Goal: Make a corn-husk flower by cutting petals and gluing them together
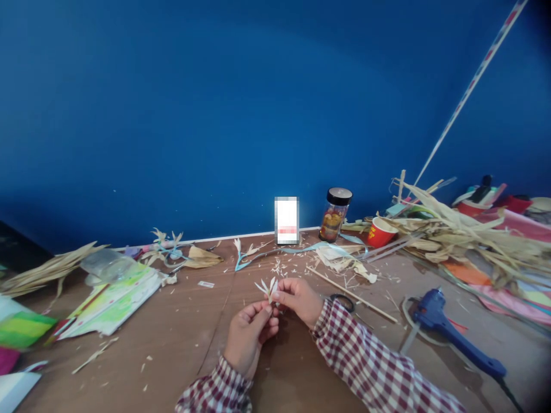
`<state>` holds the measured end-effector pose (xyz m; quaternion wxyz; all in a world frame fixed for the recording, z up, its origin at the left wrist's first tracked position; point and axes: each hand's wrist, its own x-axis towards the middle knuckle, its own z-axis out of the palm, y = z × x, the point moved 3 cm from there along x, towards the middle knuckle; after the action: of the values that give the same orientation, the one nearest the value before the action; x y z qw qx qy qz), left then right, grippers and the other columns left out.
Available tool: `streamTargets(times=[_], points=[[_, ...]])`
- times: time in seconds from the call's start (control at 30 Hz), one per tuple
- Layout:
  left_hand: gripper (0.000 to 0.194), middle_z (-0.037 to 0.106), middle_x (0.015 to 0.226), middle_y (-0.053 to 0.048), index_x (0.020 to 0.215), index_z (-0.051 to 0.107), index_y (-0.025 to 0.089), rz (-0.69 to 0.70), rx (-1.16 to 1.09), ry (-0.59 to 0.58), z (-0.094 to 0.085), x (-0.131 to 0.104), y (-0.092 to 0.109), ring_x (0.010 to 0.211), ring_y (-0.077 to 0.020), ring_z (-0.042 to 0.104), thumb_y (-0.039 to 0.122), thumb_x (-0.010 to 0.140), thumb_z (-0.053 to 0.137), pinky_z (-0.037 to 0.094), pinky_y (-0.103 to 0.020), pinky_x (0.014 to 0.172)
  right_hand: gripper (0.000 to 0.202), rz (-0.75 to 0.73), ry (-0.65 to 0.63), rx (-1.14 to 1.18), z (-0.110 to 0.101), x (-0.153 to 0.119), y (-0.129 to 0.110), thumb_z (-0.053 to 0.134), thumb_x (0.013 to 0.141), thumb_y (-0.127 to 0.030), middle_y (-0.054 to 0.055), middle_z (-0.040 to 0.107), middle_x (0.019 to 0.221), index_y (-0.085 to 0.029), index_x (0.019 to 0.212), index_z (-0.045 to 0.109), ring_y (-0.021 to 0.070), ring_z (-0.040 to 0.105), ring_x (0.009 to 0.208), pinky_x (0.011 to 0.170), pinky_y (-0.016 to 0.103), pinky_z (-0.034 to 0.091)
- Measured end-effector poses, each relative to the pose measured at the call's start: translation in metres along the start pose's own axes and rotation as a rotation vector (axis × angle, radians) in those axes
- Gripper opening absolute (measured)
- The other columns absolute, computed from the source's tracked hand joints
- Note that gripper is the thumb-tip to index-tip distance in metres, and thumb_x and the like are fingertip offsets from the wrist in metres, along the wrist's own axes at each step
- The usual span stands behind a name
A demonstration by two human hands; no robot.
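Over the middle of a brown table point(181, 327), my left hand point(249, 335) and my right hand point(299, 299) meet. Together their fingertips pinch a small pale husk flower point(268, 287) with pointed petals sticking up. Both wrists wear red-and-white checked sleeves. Just behind my right wrist lies a pair of scissors point(344, 302), mostly hidden. A thin wooden stick point(350, 294) rests diagonally to the right of the hands.
A blue glue gun point(447, 332) lies at right with its cord. Dried corn husks point(465, 235) are piled at back right beside a red cup point(379, 232) and a black-lidded jar point(334, 215). Coloured paper sheets point(112, 298) lie at left. Husk scraps litter the table; a blue wall stands behind.
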<state>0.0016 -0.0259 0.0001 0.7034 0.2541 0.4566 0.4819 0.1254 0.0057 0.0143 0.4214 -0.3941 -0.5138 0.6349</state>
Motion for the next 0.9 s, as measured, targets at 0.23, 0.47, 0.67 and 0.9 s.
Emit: streamTargets(times=[0.23, 0.47, 0.67, 0.9], points=[[0.023, 0.064, 0.064, -0.004, 0.074, 0.063, 0.010, 0.003, 0.001, -0.004, 0.0000, -0.0008, -0.0003, 0.049, -0.0070, 0.056, 0.023, 0.057, 0.074, 0.050, -0.018, 0.049, 0.025, 0.021, 0.030, 0.024, 0.0009, -0.0010, -0.0027, 0.064, 0.067, -0.036, 0.002, 0.064, 0.070, -0.012, 0.071, 0.058, 0.0095, 0.056, 0.055, 0.054, 0.022, 0.042], [0.022, 0.065, 0.064, -0.004, 0.072, 0.062, 0.010, 0.000, 0.004, 0.005, 0.0015, -0.0023, 0.0010, 0.048, -0.0074, 0.056, 0.022, 0.057, 0.074, 0.050, -0.018, 0.048, 0.027, 0.036, 0.042, 0.009, -0.0003, -0.0009, -0.0013, 0.063, 0.067, -0.038, 0.003, 0.064, 0.071, -0.013, 0.073, 0.058, 0.0099, 0.056, 0.055, 0.054, 0.023, 0.044], [0.023, 0.065, 0.064, -0.004, 0.072, 0.063, 0.011, 0.001, 0.024, -0.011, 0.0013, -0.0022, 0.0000, 0.048, -0.0069, 0.056, 0.025, 0.057, 0.074, 0.050, -0.018, 0.048, 0.027, 0.024, 0.053, -0.019, -0.0022, 0.0003, 0.0026, 0.063, 0.067, -0.039, 0.003, 0.064, 0.070, -0.013, 0.072, 0.056, 0.0104, 0.056, 0.055, 0.053, 0.023, 0.044], [0.027, 0.065, 0.064, -0.004, 0.072, 0.063, 0.011, 0.001, 0.024, 0.002, 0.0017, -0.0033, 0.0008, 0.049, -0.0066, 0.056, 0.027, 0.054, 0.075, 0.050, -0.018, 0.049, 0.027, 0.039, 0.062, 0.015, -0.0013, 0.0009, 0.0025, 0.064, 0.066, -0.037, 0.002, 0.064, 0.069, -0.013, 0.070, 0.054, 0.0100, 0.057, 0.053, 0.053, 0.024, 0.045]])
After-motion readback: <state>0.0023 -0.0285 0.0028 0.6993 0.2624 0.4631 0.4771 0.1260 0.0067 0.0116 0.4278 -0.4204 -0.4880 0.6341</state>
